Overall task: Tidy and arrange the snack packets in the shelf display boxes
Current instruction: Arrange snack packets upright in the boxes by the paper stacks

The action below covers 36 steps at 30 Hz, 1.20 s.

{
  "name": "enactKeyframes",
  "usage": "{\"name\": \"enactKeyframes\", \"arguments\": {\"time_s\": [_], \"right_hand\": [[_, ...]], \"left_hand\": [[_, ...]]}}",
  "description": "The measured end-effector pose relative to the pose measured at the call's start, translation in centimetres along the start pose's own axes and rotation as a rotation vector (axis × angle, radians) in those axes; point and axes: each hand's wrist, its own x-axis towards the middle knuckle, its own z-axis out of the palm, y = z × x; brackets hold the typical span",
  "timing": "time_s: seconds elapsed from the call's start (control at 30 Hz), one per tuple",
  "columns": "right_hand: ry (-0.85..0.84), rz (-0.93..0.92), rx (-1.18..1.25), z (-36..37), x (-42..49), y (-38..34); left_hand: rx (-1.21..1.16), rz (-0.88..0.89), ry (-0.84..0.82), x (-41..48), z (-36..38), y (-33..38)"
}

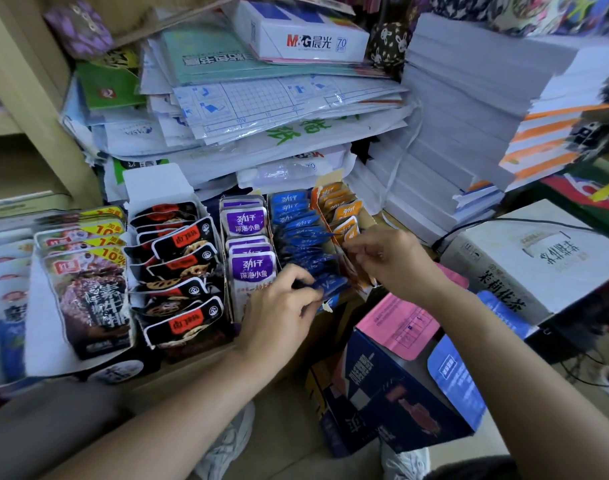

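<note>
Nearest in, down at the right: blue carton with a pink sheet on top, out of play. Just beyond, left hand pinching the front blue packet at the near end of its row, thumb and fingers curled on the top edge. To the right, right hand curled in on the orange packets, fingertips seemingly nipping the nearest one beside the cardboard divider. By the look of it: squaring up two neighbouring rows. Best done by standing that front packet upright, label forward, then pressing the blue packets back together to stop any slumping. Same for orange: lift lightly, tuck inside the box wall, no creasing. Worth keeping clear of the purple packets just left, mostly upright. Further left, black packets splayed and leaning every way, probably next. Far back, paper stacks looming over the boxes; no knocking those.
</note>
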Motion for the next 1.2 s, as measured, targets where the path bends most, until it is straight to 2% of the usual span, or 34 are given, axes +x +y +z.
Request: {"name": "enactKeyframes", "arguments": {"time_s": [0.37, 0.57, 0.73, 0.93, 1.2], "right_hand": [[-0.075, -0.163, -0.276, 1.7, 3.2, 0.2], [-0.098, -0.269, -0.293, 2.5, 3.2, 1.1], [0.017, -0.343, -0.312, 3.7, 2.9, 1.4], [0.116, -0.287, -0.191, 2.8, 2.9, 0.8], [-0.036, -0.26, -0.217, 2.7, 4.4, 0.1]], "left_hand": [[0.032, -0.06, -0.063, 0.1, -1.0, 0.3], [0.042, -0.141, -0.081, 0.7, -1.6, 0.4], [0.022, -0.165, -0.075, 0.6, -1.5, 0.5], [0.062, -0.178, -0.085, 0.6, -1.7, 0.2], [0.032, -0.173, -0.051, 0.9, -1.9, 0.4]]}}
